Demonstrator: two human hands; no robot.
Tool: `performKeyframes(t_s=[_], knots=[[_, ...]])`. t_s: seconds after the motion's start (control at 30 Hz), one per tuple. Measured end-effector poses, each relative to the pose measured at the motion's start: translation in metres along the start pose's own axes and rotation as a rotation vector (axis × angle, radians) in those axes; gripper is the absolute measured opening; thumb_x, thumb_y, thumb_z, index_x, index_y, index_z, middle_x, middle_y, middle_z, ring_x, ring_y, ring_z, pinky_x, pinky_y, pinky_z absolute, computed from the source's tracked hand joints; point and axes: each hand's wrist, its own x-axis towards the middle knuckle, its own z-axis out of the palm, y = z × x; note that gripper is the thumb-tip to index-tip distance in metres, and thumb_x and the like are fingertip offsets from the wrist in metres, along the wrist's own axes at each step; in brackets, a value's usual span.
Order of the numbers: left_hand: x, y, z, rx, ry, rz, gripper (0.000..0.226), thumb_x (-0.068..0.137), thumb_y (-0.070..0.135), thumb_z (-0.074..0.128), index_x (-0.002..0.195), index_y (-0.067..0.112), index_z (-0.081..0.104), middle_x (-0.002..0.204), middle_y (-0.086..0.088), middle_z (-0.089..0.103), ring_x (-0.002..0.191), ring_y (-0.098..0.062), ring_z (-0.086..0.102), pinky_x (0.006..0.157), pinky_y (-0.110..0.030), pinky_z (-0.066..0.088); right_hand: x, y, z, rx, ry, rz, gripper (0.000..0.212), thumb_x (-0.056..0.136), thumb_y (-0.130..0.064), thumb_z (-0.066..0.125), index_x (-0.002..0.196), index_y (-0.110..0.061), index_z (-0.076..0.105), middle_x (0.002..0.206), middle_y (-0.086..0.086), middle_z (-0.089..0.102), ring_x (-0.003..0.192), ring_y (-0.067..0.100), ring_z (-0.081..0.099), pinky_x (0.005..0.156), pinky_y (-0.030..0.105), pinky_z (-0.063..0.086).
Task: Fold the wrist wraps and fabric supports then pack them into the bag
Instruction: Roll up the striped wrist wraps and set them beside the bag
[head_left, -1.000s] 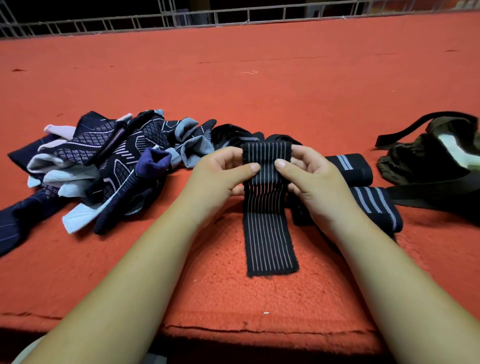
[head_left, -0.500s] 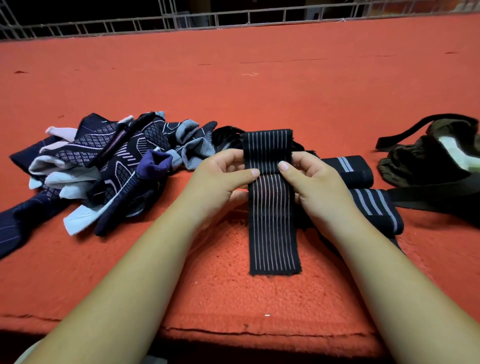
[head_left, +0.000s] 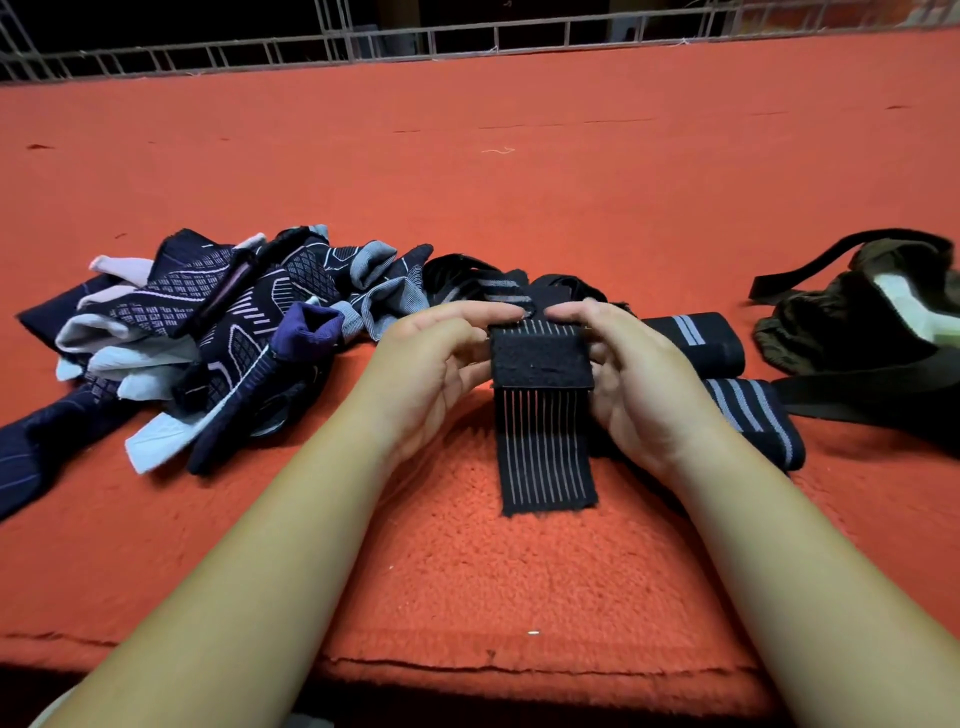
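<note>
A black wrist wrap with thin grey stripes (head_left: 544, 447) lies lengthwise on the red carpet (head_left: 519, 182) in front of me. Its far end is folded back toward me, showing a plain black patch. My left hand (head_left: 436, 364) and my right hand (head_left: 628, 374) pinch the folded end from either side, fingertips on top. Two rolled black wraps with grey stripes (head_left: 696, 343) (head_left: 753, 421) lie just right of my right hand. A dark olive bag (head_left: 872, 322) with a black strap sits open at the far right.
A heap of navy, grey and white patterned fabric supports (head_left: 197, 332) lies to the left, with loose black wraps (head_left: 467, 280) behind my hands. The carpet's front edge (head_left: 519, 670) runs below my forearms. A metal railing (head_left: 415, 41) borders the far side.
The wrap's far end, standing up between my fingers before, has been folded over toward me, so the black patch now faces up. Both hands stayed on the fold.
</note>
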Motion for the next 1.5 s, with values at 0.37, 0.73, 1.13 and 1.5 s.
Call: performKeyframes(t_s=[0.37, 0.73, 1.13, 1.5], knots=[[0.003, -0.008, 0.0, 0.041, 0.115, -0.024, 0.016, 0.098, 0.004, 0.072, 0.114, 0.005, 0.072, 0.107, -0.017, 0.073, 0.083, -0.021, 0.076, 0.068, -0.033, 0.062, 0.001, 0.009, -0.004, -0.264, -0.011, -0.095, 0.029, 0.099, -0.017, 0.073, 0.123, -0.031, 0.075, 0.103, -0.002, 0.076, 0.103, 0.022, 0.066, 0.102, 0.061, 0.053], [0.003, -0.01, -0.006, 0.1, -0.001, -0.08, 0.019, 0.1, 0.017, 0.072, 0.118, 0.011, 0.073, 0.119, -0.018, 0.078, 0.097, -0.03, 0.076, 0.088, -0.051, 0.06, 0.0, 0.009, -0.008, -0.378, 0.015, -0.137, 0.017, 0.099, -0.035, 0.072, 0.114, -0.031, 0.078, 0.11, 0.004, 0.08, 0.104, 0.034, 0.076, 0.097, 0.059, 0.059], [0.006, -0.015, -0.005, 0.091, 0.12, 0.012, 0.026, 0.098, -0.001, 0.069, 0.123, 0.004, 0.071, 0.124, -0.018, 0.074, 0.11, -0.029, 0.074, 0.092, -0.05, 0.062, 0.003, 0.003, 0.0, -0.108, 0.087, 0.05, 0.043, 0.112, -0.052, 0.045, 0.124, -0.021, 0.073, 0.114, 0.005, 0.08, 0.09, 0.03, 0.077, 0.081, 0.052, 0.062], [0.004, -0.012, 0.006, 0.014, 0.093, -0.054, 0.03, 0.098, -0.01, 0.052, 0.112, 0.002, 0.076, 0.109, -0.011, 0.08, 0.096, -0.02, 0.076, 0.076, -0.024, 0.06, 0.003, 0.003, -0.006, -0.207, 0.104, -0.05, 0.037, 0.094, -0.005, 0.066, 0.127, -0.021, 0.072, 0.127, 0.005, 0.076, 0.108, 0.021, 0.071, 0.093, 0.043, 0.057]])
